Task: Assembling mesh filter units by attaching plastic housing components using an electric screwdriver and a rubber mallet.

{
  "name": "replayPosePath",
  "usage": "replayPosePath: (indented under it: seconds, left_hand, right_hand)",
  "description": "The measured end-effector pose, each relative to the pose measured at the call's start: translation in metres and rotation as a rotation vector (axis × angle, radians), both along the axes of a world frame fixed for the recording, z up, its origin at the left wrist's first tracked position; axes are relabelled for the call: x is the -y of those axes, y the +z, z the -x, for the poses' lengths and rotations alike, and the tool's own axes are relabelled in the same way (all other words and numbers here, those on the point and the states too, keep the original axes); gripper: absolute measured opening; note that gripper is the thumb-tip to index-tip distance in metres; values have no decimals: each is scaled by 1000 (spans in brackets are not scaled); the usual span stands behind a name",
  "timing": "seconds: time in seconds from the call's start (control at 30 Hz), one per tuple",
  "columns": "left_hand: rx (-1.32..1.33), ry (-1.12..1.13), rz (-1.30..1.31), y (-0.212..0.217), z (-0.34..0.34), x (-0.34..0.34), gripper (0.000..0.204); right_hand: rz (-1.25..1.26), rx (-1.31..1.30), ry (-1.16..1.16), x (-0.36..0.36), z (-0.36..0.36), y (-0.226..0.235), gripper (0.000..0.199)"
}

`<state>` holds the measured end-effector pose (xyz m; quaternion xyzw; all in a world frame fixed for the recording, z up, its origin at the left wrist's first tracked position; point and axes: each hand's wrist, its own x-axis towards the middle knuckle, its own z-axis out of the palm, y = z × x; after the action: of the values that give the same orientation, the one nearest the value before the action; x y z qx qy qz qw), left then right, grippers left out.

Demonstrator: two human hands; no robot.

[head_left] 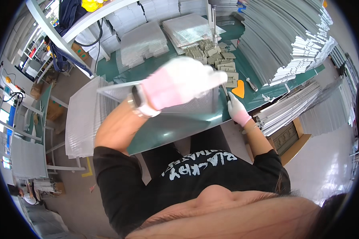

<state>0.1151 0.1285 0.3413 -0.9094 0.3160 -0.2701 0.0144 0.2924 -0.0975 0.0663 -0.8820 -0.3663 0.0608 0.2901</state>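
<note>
My left hand (183,81), in a white and pink glove, is raised over the bench, close to the camera and blurred. Its fingers are drawn together toward the right; anything in them is hidden. Below it a translucent ribbed panel (117,88) with a pale edge lies partly covered by the hand. My right hand (238,108), gloved alike, is low at the panel's right side, its fingers closed around a thin tool (226,93) with a dark grip. Beside that hand are an orange flat piece (238,89) and a screwdriver (251,84). Beige plastic parts (223,63) lie piled just beyond.
The green bench top (163,133) carries stacks of clear sheets (141,44) at the back and a tall stack of grey panels (267,44) at the right. A vertical metal tool (214,24) hangs over the parts. More ribbed sheets (81,119) overhang the left edge; a cardboard box (293,139) stands below right.
</note>
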Motion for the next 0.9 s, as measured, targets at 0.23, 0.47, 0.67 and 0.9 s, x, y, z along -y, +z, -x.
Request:
replayPosePath:
  seconds: [0.23,0.47,0.67,0.9]
  left_hand:
    - [-65,306,-221,-48,-17,8,36]
    - [553,504,432,-103,-39,36,79]
    - [549,605,466,-113,-43,38,78]
    - [495,611,494,-111,-41,39,79]
  right_hand:
    - [-301,-240,255,76,12,82,64]
    - [-343,315,486,127,8,252,67]
    - [-869,479,398,88,34,268,63]
    - [-111,596,415,75,36,267,64]
